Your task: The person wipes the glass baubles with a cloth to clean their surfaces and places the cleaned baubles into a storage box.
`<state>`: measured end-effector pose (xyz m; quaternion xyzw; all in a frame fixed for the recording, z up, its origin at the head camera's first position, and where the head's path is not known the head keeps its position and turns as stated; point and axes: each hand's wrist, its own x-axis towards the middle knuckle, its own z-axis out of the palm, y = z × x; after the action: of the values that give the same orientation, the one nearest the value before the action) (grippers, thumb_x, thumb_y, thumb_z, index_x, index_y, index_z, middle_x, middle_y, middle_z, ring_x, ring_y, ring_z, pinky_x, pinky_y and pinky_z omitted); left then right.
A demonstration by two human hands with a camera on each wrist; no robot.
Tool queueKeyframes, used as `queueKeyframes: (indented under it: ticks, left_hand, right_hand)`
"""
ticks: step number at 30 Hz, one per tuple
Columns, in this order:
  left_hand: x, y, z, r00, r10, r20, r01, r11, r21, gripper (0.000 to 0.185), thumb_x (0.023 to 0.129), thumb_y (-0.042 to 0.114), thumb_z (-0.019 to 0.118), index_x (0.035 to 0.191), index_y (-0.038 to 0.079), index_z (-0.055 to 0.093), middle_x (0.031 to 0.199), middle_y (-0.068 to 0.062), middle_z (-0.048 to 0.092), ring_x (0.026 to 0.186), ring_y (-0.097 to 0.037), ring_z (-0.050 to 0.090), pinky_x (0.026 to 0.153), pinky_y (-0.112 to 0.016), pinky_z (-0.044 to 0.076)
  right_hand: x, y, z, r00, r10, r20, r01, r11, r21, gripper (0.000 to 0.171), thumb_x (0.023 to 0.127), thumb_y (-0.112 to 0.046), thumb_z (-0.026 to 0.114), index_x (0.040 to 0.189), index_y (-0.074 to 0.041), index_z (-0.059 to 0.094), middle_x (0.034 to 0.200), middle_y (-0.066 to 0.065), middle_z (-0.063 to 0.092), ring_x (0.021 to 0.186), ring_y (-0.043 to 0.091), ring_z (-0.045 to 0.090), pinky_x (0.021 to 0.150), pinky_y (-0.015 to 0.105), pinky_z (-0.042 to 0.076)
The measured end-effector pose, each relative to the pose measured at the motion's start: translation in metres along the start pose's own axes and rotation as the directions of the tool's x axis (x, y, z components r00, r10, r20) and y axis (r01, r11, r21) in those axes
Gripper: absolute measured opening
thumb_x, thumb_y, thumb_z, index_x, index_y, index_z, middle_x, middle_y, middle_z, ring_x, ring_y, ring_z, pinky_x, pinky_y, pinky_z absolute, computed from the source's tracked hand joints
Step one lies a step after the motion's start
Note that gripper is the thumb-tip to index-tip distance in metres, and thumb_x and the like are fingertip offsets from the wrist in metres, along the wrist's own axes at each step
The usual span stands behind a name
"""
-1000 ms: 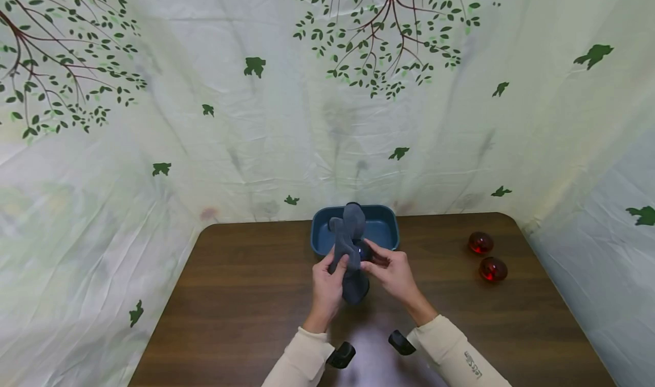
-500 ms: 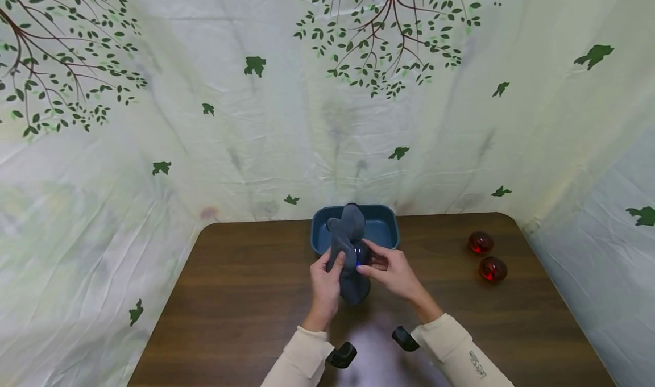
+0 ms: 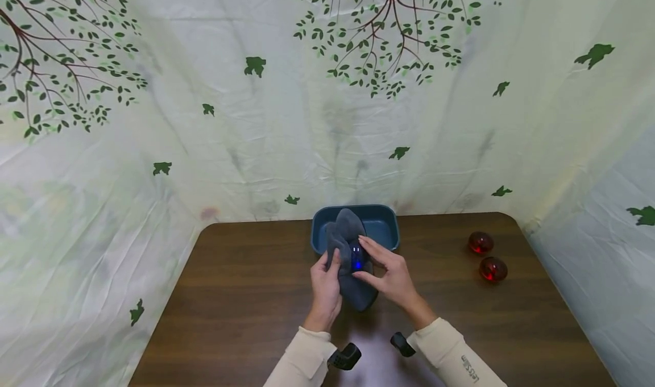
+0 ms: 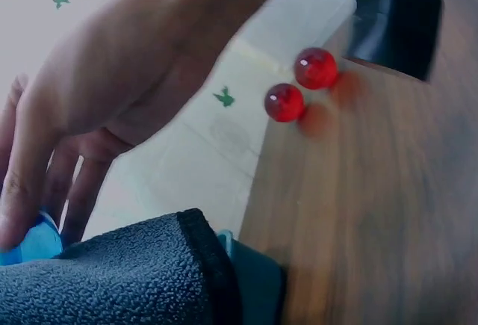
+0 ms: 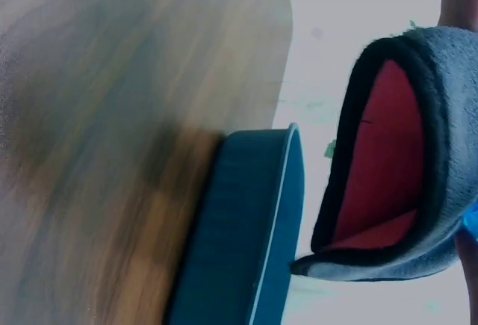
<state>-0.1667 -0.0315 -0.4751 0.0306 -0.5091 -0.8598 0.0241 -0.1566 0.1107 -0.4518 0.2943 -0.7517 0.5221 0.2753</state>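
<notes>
Inspector: Brown table [image 3: 245, 296] noted; grey cloth [image 3: 350, 262] is gripped by the left hand [image 3: 326, 289] just in front of the blue tub [image 3: 384, 228].

Clerk: Blue ball [image 3: 356, 257] is pinched against it by the right hand [image 3: 391, 273]. Wiping is judged underway; turning the ball would be required next.

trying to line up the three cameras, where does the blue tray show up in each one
Head: the blue tray sits at the table's far edge, centre, behind both hands and the grey cloth.
Left wrist: only a dark corner of it shows at the bottom, right of the cloth's black hem.
Right wrist: its side wall and rim fill the lower centre.
Shared landmark: the grey cloth beside the tray in all three views.
</notes>
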Motion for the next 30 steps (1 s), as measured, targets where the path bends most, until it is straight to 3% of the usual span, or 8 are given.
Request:
queueKeyframes:
  ticks: [3,6,12,14,17,24,27,30]
  left_hand:
    - [-0.001,-0.002,-0.001,0.999,0.034,0.018,-0.035,0.997,0.068,0.040,0.097,0.015,0.059,0.127,-0.011,0.056,0.116,-0.020,0.065,0.101,-0.021,0.065,0.089,-0.036,0.052]
    - [-0.002,-0.002,-0.002,0.990,0.121,0.079,-0.134,0.974,0.184,0.040,0.095,0.011,0.061,0.129,-0.009,0.056,0.126,-0.021,0.060,0.113,-0.025,0.061,0.093,-0.035,0.049]
    - [-0.001,-0.003,-0.005,0.935,0.284,0.211,-0.347,0.853,0.389,0.048,0.089,0.003,0.066,0.134,-0.006,0.051,0.139,-0.019,0.048,0.129,-0.033,0.045,0.103,-0.041,0.038]
    - [0.000,-0.002,-0.006,0.933,0.282,0.224,-0.351,0.855,0.381,0.047,0.089,0.001,0.065,0.134,-0.006,0.051,0.139,-0.019,0.047,0.130,-0.034,0.044,0.105,-0.042,0.036]
    - [0.003,-0.002,-0.005,0.945,0.258,0.201,-0.314,0.888,0.336,0.045,0.091,0.003,0.063,0.133,-0.006,0.052,0.138,-0.019,0.049,0.130,-0.032,0.045,0.104,-0.039,0.039]
    - [0.007,0.002,-0.002,0.985,0.151,0.090,-0.165,0.968,0.188,0.035,0.097,0.014,0.058,0.120,-0.013,0.060,0.111,-0.021,0.066,0.095,-0.015,0.064,0.085,-0.029,0.054]
    - [0.007,0.002,-0.003,0.989,0.128,0.075,-0.139,0.975,0.175,0.035,0.098,0.014,0.057,0.120,-0.013,0.059,0.110,-0.021,0.066,0.095,-0.015,0.065,0.084,-0.029,0.054]
    - [0.006,0.002,-0.005,0.985,0.141,0.098,-0.159,0.965,0.209,0.033,0.096,0.009,0.059,0.120,-0.012,0.060,0.115,-0.024,0.065,0.100,-0.018,0.064,0.087,-0.030,0.053]
  right_hand:
    - [0.002,-0.001,0.000,1.000,0.018,-0.006,-0.018,1.000,-0.012,0.054,0.062,0.018,0.079,0.112,0.021,0.058,0.108,0.037,0.061,0.092,0.046,0.064,0.069,0.038,0.056]
    - [0.001,0.003,0.000,0.983,0.184,0.006,-0.184,0.980,0.078,0.045,0.073,0.015,0.074,0.115,0.022,0.057,0.103,0.037,0.063,0.086,0.040,0.067,0.066,0.035,0.057]
    - [-0.004,0.022,0.003,0.782,0.610,0.126,-0.610,0.708,0.356,0.039,0.096,-0.008,0.058,0.128,0.014,0.053,0.110,0.032,0.063,0.085,0.022,0.070,0.072,0.035,0.057]
    - [-0.004,0.027,0.003,0.770,0.622,0.140,-0.626,0.694,0.356,0.041,0.096,-0.012,0.059,0.128,0.013,0.053,0.110,0.032,0.063,0.084,0.020,0.071,0.073,0.039,0.056]
    - [-0.005,0.030,0.004,0.801,0.584,0.129,-0.586,0.721,0.371,0.040,0.093,-0.005,0.061,0.128,0.013,0.053,0.113,0.034,0.061,0.089,0.019,0.069,0.075,0.036,0.056]
    - [-0.010,0.036,0.008,0.942,0.331,0.049,-0.319,0.846,0.428,0.054,0.077,0.012,0.072,0.127,0.015,0.052,0.128,0.034,0.052,0.115,0.017,0.058,0.086,0.029,0.050]
    - [-0.010,0.037,0.009,0.958,0.283,0.053,-0.278,0.860,0.427,0.055,0.076,0.012,0.073,0.127,0.015,0.052,0.128,0.034,0.052,0.117,0.016,0.057,0.087,0.030,0.050]
    - [-0.010,0.035,0.008,0.940,0.334,0.064,-0.332,0.862,0.382,0.051,0.080,0.009,0.071,0.127,0.013,0.054,0.121,0.034,0.057,0.104,0.012,0.063,0.082,0.030,0.053]
